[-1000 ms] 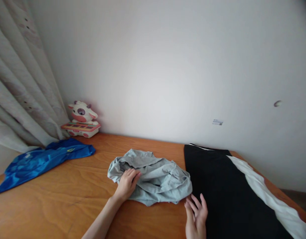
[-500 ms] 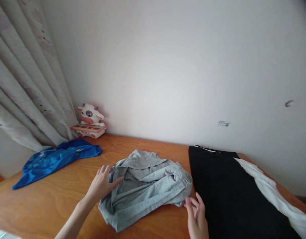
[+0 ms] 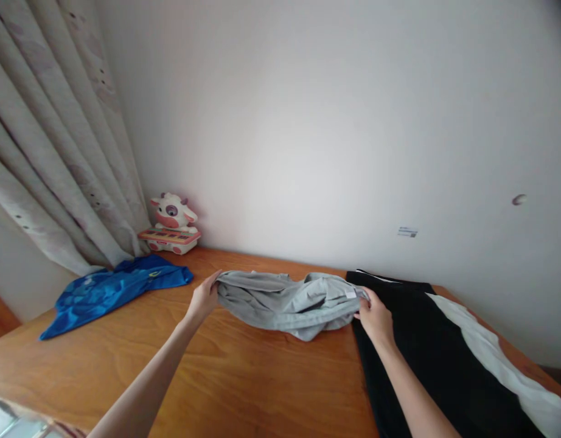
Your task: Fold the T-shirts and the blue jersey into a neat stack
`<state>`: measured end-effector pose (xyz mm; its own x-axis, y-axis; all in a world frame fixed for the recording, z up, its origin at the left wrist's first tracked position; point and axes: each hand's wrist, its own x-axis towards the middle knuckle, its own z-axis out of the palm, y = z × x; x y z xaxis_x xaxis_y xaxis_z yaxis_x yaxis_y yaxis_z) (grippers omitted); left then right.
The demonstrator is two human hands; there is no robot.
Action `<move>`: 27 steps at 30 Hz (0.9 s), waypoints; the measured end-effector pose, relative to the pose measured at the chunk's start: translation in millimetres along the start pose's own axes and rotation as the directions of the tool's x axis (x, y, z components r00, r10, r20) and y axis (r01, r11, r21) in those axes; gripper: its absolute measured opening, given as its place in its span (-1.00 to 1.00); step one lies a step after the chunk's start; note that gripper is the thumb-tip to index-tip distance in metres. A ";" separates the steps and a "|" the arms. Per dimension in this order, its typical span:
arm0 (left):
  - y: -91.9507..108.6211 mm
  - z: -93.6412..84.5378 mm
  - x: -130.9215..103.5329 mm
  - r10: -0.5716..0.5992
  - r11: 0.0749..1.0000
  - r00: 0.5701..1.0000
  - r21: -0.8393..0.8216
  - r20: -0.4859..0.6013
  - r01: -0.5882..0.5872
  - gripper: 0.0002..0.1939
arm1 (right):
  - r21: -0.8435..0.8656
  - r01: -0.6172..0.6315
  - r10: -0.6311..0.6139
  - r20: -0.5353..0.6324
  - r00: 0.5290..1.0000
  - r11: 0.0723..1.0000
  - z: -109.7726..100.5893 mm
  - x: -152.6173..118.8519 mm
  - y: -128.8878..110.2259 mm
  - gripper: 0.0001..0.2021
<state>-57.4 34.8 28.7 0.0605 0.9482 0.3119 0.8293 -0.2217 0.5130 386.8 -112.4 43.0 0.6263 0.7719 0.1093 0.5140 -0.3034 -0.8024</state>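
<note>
A grey cloth garment [image 3: 285,304] is stretched sideways between my two hands above the wooden table, its middle sagging in folds. Its exact kind I cannot make out. My left hand [image 3: 206,297] is closed on its left end. At the right end my right hand [image 3: 374,315] grips the edge, close to a small white label [image 3: 350,295]. The right forearm passes over a black garment [image 3: 412,340] with a white part [image 3: 490,353] along its right side.
On the wooden table [image 3: 244,383] a blue garment [image 3: 120,289] lies at the left. Behind it a toy cow with a keyboard [image 3: 171,225] stands against the wall, beside a hanging curtain [image 3: 56,134]. A small sticker [image 3: 407,232] is on the wall.
Both hands have taken hold of the grey garment's ends, lifted it and moved it away from me. It was lying bunched on the table; now it is pulled out sideways.
</note>
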 end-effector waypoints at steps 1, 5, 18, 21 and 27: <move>-1.3 -3.6 1.9 0.018 1.000 1.000 -0.010 -0.024 -0.018 -0.44 | -0.043 0.042 -0.044 -0.034 0.998 0.998 -11.1 5.3 -1.5 -0.59; -16.4 -17.6 -0.7 0.022 0.997 0.999 0.079 0.049 -0.026 -0.43 | -0.278 0.132 -0.162 -0.087 0.983 0.951 -54.2 13.0 11.8 -0.73; -22.3 -34.0 -24.2 -0.065 0.993 0.992 0.101 0.106 0.054 -0.61 | -0.312 0.427 -0.255 0.466 0.847 0.849 -39.1 -50.0 53.2 -0.69; -18.4 -52.0 -25.6 -0.136 0.963 0.989 -0.242 -0.058 0.118 -0.59 | -0.358 0.474 -0.299 0.446 0.844 0.804 -36.6 -53.2 47.3 -0.81; -77.1 -98.9 -52.7 -0.231 0.826 0.973 -0.524 0.021 0.208 -0.44 | -0.109 0.407 -0.261 0.614 0.745 0.907 -86.9 -65.2 35.9 -0.73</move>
<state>-179.5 -20.6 51.7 -0.1207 0.9784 0.1679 0.4069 -0.1056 0.9074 415.4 -222.2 58.1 -0.0271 0.9972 -0.0698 0.7851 -0.0220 -0.6190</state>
